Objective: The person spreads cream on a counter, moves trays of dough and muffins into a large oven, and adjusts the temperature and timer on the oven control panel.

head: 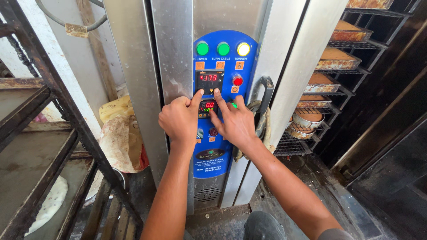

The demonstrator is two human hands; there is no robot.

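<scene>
Head-camera view of a blue control panel [224, 58] set upright in the steel front of a bakery oven [173, 53]. The left hand [180, 119] is curled into a loose fist, holding nothing, with only its index finger extended so that the tip presses at the lower left corner of the upper digital display [209, 80]. The right hand [235, 122] also grips nothing: its index finger reaches up to the lower right edge of that display, the other fingers spread flat over the panel, likely to steady the hand while one fingertip works the small keys. The lower display [207, 107] sits between the two hands, partly covered by them; the buttons under the fingertips cannot be made out. Three round lamps [223, 48], two green and one yellow, top the panel, and a red button [238, 81] lies right of the upper display. A door handle [266, 95] stands just right of the panel, with cloth or cord hanging behind the right hand, partly hidden. Far right, a wire rack [351, 66] carries baked cakes in tins [338, 60], cut off by the frame. Near left, a dark metal trolley [49, 146] is only partly visible.
</scene>
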